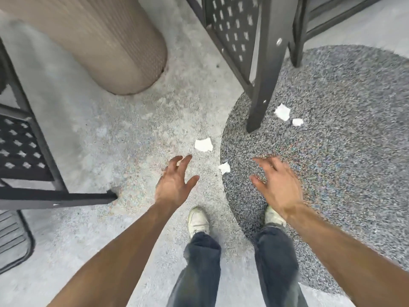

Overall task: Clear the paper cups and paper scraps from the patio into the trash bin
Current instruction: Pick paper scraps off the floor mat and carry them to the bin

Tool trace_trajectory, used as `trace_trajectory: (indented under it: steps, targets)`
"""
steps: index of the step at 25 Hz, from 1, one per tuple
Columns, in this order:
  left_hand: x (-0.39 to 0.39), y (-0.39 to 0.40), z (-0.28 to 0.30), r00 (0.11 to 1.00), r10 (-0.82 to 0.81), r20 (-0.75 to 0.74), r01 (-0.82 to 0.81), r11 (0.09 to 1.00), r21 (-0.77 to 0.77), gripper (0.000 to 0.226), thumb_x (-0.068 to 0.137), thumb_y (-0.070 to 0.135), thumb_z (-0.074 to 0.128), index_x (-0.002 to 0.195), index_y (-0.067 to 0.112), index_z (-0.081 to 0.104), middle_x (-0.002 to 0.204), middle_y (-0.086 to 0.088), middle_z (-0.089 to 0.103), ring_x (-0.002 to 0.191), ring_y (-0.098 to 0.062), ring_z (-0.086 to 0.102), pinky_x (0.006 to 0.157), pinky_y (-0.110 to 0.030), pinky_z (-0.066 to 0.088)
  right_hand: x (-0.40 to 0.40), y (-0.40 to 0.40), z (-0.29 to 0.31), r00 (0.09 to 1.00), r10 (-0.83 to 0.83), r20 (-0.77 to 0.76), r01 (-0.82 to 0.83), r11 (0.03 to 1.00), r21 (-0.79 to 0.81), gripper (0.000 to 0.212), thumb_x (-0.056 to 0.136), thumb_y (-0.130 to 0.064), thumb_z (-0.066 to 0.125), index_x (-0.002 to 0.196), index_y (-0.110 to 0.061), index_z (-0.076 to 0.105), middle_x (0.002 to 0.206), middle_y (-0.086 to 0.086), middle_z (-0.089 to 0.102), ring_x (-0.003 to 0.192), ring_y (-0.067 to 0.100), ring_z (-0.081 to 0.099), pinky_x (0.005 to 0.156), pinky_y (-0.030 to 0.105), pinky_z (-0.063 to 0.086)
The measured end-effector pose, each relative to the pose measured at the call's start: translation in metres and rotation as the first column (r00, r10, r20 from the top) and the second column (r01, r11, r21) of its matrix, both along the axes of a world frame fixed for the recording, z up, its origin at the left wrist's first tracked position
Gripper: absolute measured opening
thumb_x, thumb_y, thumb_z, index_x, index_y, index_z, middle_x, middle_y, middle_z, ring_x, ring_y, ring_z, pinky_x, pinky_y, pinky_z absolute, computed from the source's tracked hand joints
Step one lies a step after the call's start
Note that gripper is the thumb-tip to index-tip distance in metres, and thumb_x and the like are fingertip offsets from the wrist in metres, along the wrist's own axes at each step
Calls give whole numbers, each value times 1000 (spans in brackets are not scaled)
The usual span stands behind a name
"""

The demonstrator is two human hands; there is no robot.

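Both hands empty, fingers spread; torn white paper scrap (pixel 203 144) at frame centre lies just beyond left hand (pixel 174 182); right hand (pixel 276 185) farther.

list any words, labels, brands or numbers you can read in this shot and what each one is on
None: no readable text shows anywhere in the head view.
The four white paper scraps look blank.
The tan bin, the dark metal chairs and the white shoes show no legible label or brand; the picture is somewhat blurred.
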State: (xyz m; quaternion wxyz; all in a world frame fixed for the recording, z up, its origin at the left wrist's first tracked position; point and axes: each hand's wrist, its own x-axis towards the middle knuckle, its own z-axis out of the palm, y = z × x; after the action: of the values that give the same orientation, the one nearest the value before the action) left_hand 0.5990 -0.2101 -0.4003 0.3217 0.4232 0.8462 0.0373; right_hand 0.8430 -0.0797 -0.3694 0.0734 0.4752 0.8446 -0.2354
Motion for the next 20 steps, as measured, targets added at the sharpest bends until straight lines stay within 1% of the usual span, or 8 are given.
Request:
trace_trajectory:
  steps: [3,5,7,9,11,13,16,20]
  targets:
    - [10,10,-80,998,60,4,-60,997,-55,64,93,51,52,147,40,18,149,3,23,116,-22,54,75,-44,58,-5,3,-87,999,48,10,-47,998,-47,48,92,-47,50,137,-32,45,120,0,52,87,14,61,66,34,59]
    - [15,15,-136,999,52,0,-52,995,-90,65,94,50,51,147,42,15,153,3,17,115,-24,55,74,-48,58,-11,0,-148,992,118,42,-115,991,-65,47,92,-46,51,137,-32,46,123,1,53,87,14,64,57,30,58]
    - [14,24,-184,1000,13,-8,-14,992,-129,65,95,49,49,148,42,11,157,2,10,124,-27,51,77,-51,58,-18,-2,-203,979,177,101,-171,983,-70,48,92,-45,54,138,-35,45,131,1,52,93,16,65,53,28,57]
    - [5,35,-230,999,-34,-33,28,986,-161,66,96,48,47,148,41,8,159,0,6,132,-31,44,81,-54,57,-25,0,-252,974,198,113,-191,979,-74,51,90,-45,56,139,-37,42,133,-3,50,100,16,64,56,29,58]
    - [-8,48,-266,997,-55,-59,45,985,-164,66,96,47,48,149,38,10,159,-3,7,131,-34,44,80,-56,57,-34,6,-293,973,210,99,-204,977,-65,54,89,-43,59,140,-38,40,131,-2,49,102,18,62,60,31,58]
    - [-18,64,-296,994,-56,-91,41,985,-165,66,96,48,48,150,36,13,158,-5,9,130,-36,45,76,-56,58,-43,14,-327,974,211,82,-206,977,-62,54,89,-39,60,139,-37,40,129,1,50,101,21,61,68,38,59]
    - [-26,90,-331,985,-117,-128,95,981,-167,65,97,50,46,151,36,13,157,-5,10,130,-33,43,78,-53,57,-60,22,-366,977,208,44,-202,974,-101,45,91,-35,55,136,-33,47,127,5,52,104,28,56,77,48,52]
    - [-23,112,-362,952,-271,-141,234,943,-238,62,98,48,45,150,39,13,155,-5,12,132,-35,38,79,-54,57,-70,19,-396,956,277,93,-268,958,-104,42,88,-26,64,128,-32,54,129,1,48,106,21,53,73,37,57]
